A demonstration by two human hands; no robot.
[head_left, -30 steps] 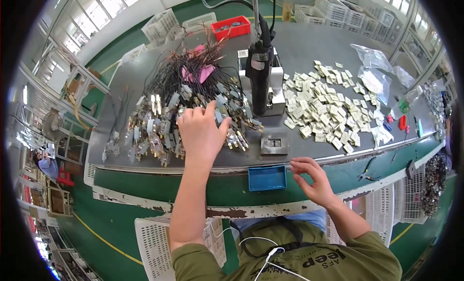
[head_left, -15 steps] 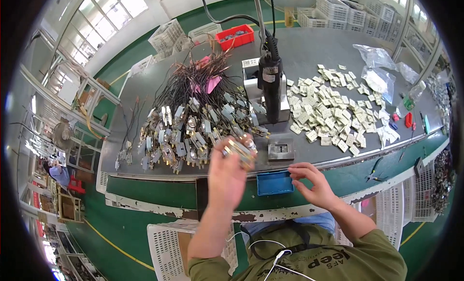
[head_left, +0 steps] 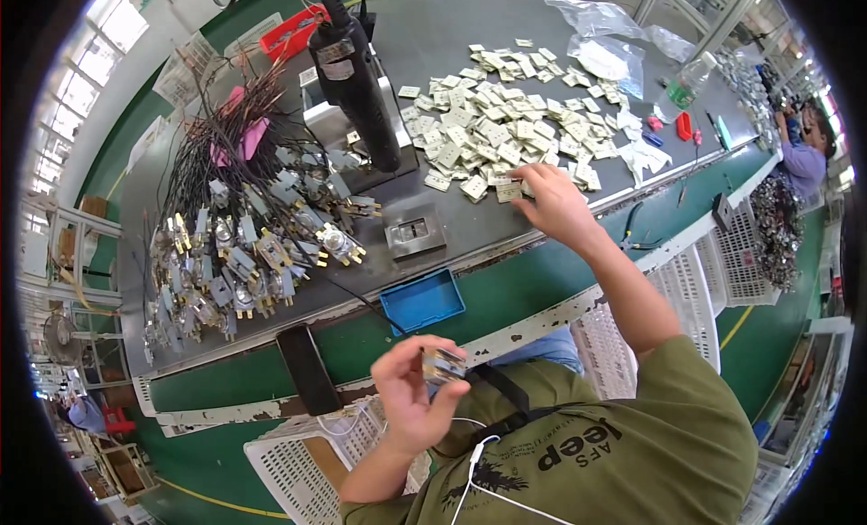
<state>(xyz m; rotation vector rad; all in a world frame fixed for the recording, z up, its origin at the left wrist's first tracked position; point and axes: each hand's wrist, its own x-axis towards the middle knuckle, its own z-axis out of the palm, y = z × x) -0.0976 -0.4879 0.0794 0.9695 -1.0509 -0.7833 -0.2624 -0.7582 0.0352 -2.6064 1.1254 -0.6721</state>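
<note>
Holding an electrical module [head_left: 444,366] in the left hand [head_left: 411,407] while touching a cream plate [head_left: 508,188] with the right hand [head_left: 555,204].
The module is hanging above the lap, nearer the body than the blue tray [head_left: 424,301]; careful handling is probably calling for light pressure on its contacts and fingertips on opposite plate edges. The left grip is clasping the module between thumb and bent fingers. The right grip is spanning about one plate's width; whether it is bearing the plate, I cannot tell. Beyond, more plates [head_left: 492,127] are lying heaped on the desk [head_left: 442,23].
</note>
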